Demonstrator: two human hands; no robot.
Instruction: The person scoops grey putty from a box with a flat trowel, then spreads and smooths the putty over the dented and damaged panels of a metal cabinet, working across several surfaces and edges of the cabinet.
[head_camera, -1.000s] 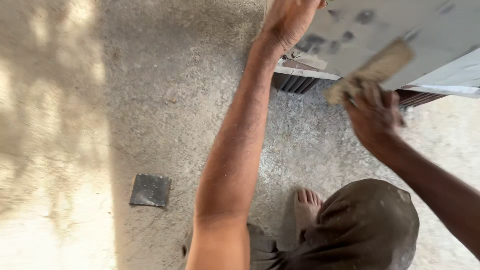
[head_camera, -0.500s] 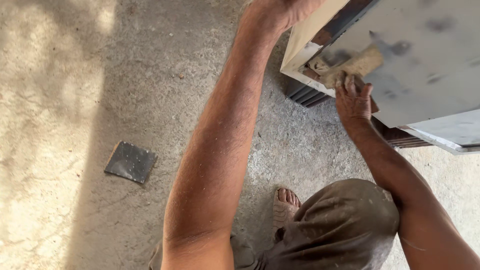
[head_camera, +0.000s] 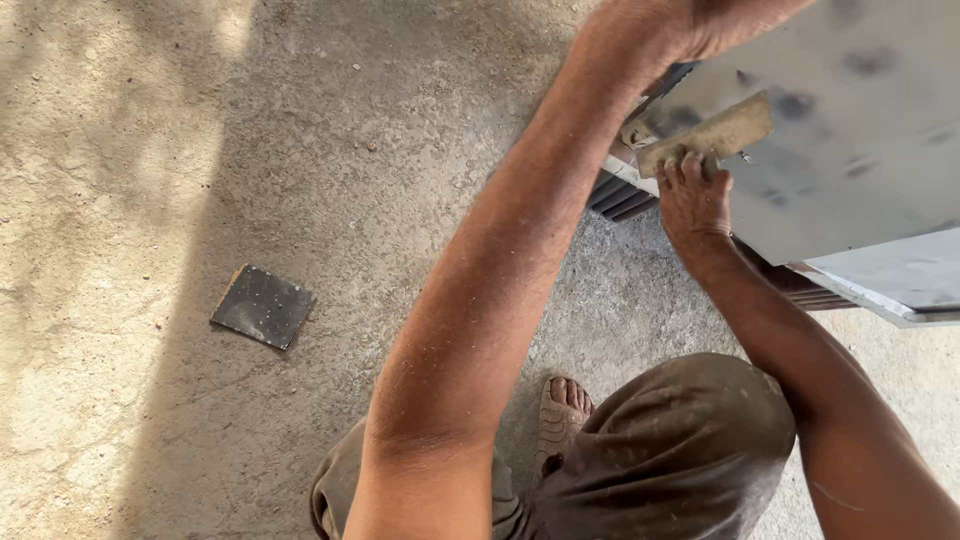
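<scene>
Sandpaper (head_camera: 706, 134) sits flat against the grey panel (head_camera: 860, 150) up at the top right, pinned there by the right hand (head_camera: 693, 197), fingers curled over its lower edge. Going left to right: a dark square sheet (head_camera: 262, 306) lies alone on the concrete floor (head_camera: 120, 200), then the left hand (head_camera: 700, 20) rests on the panel's top; its grip is cut off, can't tell.
</scene>
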